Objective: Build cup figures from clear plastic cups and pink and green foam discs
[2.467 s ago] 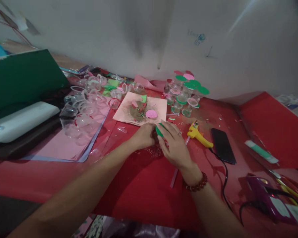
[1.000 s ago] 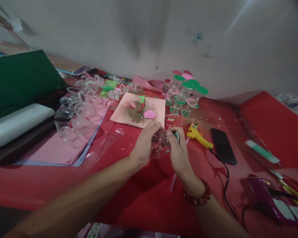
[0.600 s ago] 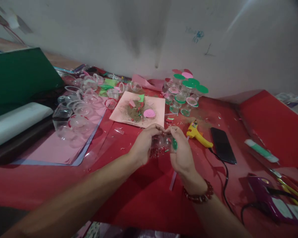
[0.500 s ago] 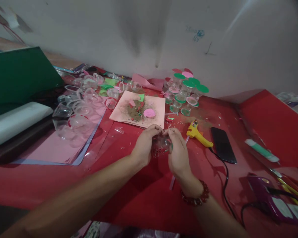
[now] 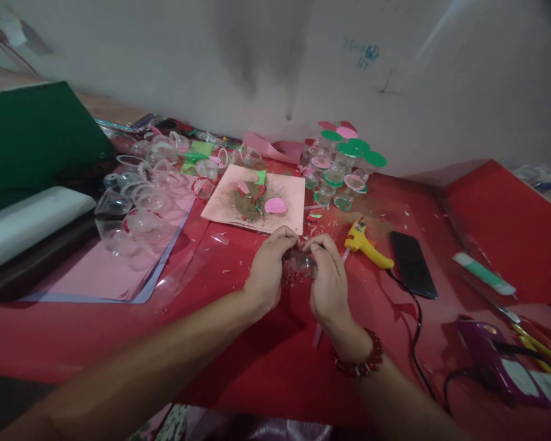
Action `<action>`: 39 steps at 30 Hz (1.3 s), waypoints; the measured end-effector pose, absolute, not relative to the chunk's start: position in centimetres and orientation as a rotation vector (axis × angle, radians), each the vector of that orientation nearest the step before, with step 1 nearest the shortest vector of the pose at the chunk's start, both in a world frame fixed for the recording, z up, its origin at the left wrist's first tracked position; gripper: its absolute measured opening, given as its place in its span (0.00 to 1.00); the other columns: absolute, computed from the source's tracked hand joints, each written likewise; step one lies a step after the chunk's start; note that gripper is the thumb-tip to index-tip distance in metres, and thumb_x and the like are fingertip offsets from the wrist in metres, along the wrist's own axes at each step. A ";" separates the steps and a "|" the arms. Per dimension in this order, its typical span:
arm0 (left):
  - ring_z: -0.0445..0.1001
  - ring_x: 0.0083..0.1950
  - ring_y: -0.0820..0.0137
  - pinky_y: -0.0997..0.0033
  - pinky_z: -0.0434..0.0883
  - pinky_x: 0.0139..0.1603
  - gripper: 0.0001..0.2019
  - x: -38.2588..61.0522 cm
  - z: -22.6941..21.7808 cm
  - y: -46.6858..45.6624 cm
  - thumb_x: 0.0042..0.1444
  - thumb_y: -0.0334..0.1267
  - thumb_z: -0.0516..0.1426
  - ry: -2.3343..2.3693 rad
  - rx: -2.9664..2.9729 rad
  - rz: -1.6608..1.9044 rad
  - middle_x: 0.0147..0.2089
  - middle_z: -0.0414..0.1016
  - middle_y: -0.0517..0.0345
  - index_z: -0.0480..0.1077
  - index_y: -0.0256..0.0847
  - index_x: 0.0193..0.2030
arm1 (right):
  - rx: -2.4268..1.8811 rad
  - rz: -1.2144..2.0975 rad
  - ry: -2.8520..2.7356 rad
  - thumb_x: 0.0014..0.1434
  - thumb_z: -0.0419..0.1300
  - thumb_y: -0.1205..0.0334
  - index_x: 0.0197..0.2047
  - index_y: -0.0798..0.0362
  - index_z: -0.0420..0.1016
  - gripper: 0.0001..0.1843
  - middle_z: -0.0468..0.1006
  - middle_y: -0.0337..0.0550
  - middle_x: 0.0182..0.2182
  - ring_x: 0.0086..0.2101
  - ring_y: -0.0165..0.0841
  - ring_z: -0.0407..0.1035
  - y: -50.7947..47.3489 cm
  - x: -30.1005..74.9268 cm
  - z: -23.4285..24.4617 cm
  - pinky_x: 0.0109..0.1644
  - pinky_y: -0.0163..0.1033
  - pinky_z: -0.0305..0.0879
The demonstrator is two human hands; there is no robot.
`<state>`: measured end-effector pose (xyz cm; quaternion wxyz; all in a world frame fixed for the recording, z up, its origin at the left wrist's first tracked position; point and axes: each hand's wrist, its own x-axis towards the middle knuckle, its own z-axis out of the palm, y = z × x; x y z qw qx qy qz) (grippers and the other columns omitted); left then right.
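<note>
My left hand (image 5: 267, 271) and my right hand (image 5: 328, 277) meet over the red sheet (image 5: 266, 349), fingers curled round a small clear plastic cup (image 5: 299, 263) held between them. Its contents are hidden by my fingers. A red bead bracelet (image 5: 358, 361) circles my right wrist. Just beyond my hands lies a pink card (image 5: 257, 199) with a heap of brown grit and small pink and green cut-outs. A yellow glue gun (image 5: 365, 245) rests to the right of my hands.
Several empty clear cups (image 5: 142, 196) lie on pink paper at the left. Filled cups with green and pink lids (image 5: 342, 165) stand near the wall. A black phone (image 5: 411, 263), a purple tool (image 5: 500, 361) with cable, a green board (image 5: 32, 138) and a white case (image 5: 27, 223) surround the area.
My hands lifted the small cup off the red sheet and closed round it. The green disc seen in my right fingers earlier is no longer visible.
</note>
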<state>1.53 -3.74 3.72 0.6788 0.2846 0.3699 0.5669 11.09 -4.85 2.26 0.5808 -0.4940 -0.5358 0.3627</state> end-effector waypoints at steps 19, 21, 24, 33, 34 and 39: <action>0.64 0.24 0.75 0.75 0.63 0.23 0.07 1.0 3.4 -2.9 0.47 0.36 0.59 0.831 0.409 1.073 0.25 0.63 0.64 0.64 0.39 0.25 | -1.022 1.070 -1.227 0.63 0.50 0.62 0.32 0.49 0.70 0.10 0.70 0.37 0.31 0.36 0.32 0.65 -4.5 11.7 2.5 0.43 0.38 0.61; 0.61 0.23 0.76 0.76 0.58 0.21 0.08 1.2 3.3 -3.2 0.47 0.37 0.59 0.857 0.431 1.079 0.24 0.60 0.65 0.62 0.40 0.25 | -1.046 1.015 -1.265 0.63 0.49 0.63 0.29 0.49 0.68 0.11 0.69 0.37 0.29 0.35 0.32 0.64 -4.6 11.5 2.2 0.42 0.37 0.60; 0.60 0.22 0.76 0.76 0.53 0.19 0.06 1.3 3.1 -3.4 0.48 0.37 0.58 0.891 0.444 1.066 0.24 0.60 0.64 0.63 0.41 0.27 | -1.064 0.988 -1.291 0.62 0.48 0.63 0.27 0.49 0.65 0.12 0.66 0.37 0.28 0.32 0.32 0.61 -4.7 11.4 2.0 0.38 0.38 0.57; 0.63 0.23 0.76 0.76 0.57 0.21 0.04 1.4 3.3 -3.4 0.49 0.34 0.57 0.877 0.429 1.082 0.25 0.62 0.63 0.64 0.40 0.27 | -1.083 0.943 -1.310 0.61 0.48 0.64 0.25 0.49 0.62 0.12 0.64 0.37 0.25 0.31 0.33 0.60 -4.6 11.4 2.1 0.37 0.38 0.57; 0.63 0.24 0.76 0.76 0.58 0.22 0.04 1.4 3.4 -3.3 0.49 0.34 0.57 0.861 0.419 1.077 0.25 0.63 0.63 0.65 0.39 0.27 | -1.084 0.950 -1.311 0.61 0.48 0.64 0.25 0.49 0.63 0.12 0.65 0.37 0.26 0.31 0.33 0.60 -4.6 11.5 2.2 0.37 0.38 0.57; 0.66 0.25 0.76 0.76 0.64 0.26 0.06 1.0 3.9 -2.8 0.53 0.37 0.57 0.747 0.303 1.030 0.28 0.68 0.60 0.70 0.36 0.30 | -1.051 0.884 -1.375 0.62 0.49 0.64 0.28 0.50 0.68 0.12 0.70 0.38 0.28 0.34 0.33 0.64 -4.6 12.5 3.1 0.40 0.39 0.59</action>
